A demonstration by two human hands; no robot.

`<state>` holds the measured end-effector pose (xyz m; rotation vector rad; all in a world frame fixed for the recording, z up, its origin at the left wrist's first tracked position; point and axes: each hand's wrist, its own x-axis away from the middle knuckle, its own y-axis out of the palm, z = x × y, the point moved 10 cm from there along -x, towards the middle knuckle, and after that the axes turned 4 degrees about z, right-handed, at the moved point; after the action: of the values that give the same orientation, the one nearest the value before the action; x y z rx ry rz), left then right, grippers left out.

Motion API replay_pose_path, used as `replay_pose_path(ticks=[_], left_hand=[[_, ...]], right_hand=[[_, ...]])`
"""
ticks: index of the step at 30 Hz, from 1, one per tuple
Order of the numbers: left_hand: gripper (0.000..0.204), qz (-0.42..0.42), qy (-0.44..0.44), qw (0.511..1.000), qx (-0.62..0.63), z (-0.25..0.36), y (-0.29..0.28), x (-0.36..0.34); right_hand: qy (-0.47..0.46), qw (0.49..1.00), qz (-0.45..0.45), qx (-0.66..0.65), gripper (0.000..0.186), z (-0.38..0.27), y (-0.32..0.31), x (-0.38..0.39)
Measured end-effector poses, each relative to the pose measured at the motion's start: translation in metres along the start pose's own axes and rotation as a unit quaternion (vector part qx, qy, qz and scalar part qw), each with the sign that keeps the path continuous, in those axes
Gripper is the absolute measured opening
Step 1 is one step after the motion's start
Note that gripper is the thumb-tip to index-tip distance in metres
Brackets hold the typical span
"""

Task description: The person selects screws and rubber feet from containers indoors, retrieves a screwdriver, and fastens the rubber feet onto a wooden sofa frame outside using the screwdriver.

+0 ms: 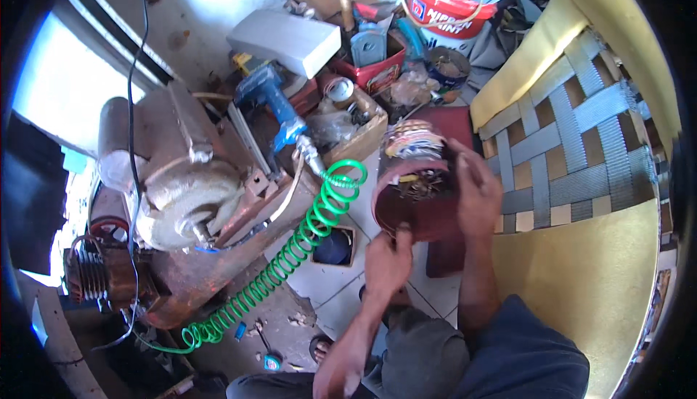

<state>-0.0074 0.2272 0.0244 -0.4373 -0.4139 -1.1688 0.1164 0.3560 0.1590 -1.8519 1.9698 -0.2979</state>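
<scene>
Tiled floor (330, 283), cluttered w/ tool boxes (363, 127), green coiled hose (305, 235)

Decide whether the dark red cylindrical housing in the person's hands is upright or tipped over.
Tipped. The dark red housing lies on its side between the left hand and right hand, open end toward the camera, windings visible.

A cluttered repair workshop: rusty compressor motor (185, 196), coiled green air hose (290, 250), blue power drill (272, 101), boxes of spare parts (348, 127), paint bucket (446, 0) crowding a grimy tiled floor (327, 290).
</scene>
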Motion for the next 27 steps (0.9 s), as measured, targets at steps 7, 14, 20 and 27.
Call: replay_pose_path(ticks=[7,14,20,27], left_hand=[[0.046,-0.049,-0.059,0.994,0.077,0.034,0.03,0.014],[0.038,-0.051,-0.1,0.987,0.111,0.057,0.015,0.019],[0.038,0.003,0.069,0.998,0.01,0.098,-0.004,0.027],[0.049,-0.08,-0.099,0.987,0.099,0.071,0.026,0.027]], right_hand=[[0.059,0.995,0.073,0.017,0.03,-0.019,-0.044,-0.033],[0.013,0.998,0.061,0.016,0.026,-0.04,-0.032,-0.035],[-0.015,0.986,0.088,-0.142,0.026,-0.049,-0.041,-0.036],[0.096,0.994,-0.004,0.061,0.03,-0.04,-0.039,-0.05]])
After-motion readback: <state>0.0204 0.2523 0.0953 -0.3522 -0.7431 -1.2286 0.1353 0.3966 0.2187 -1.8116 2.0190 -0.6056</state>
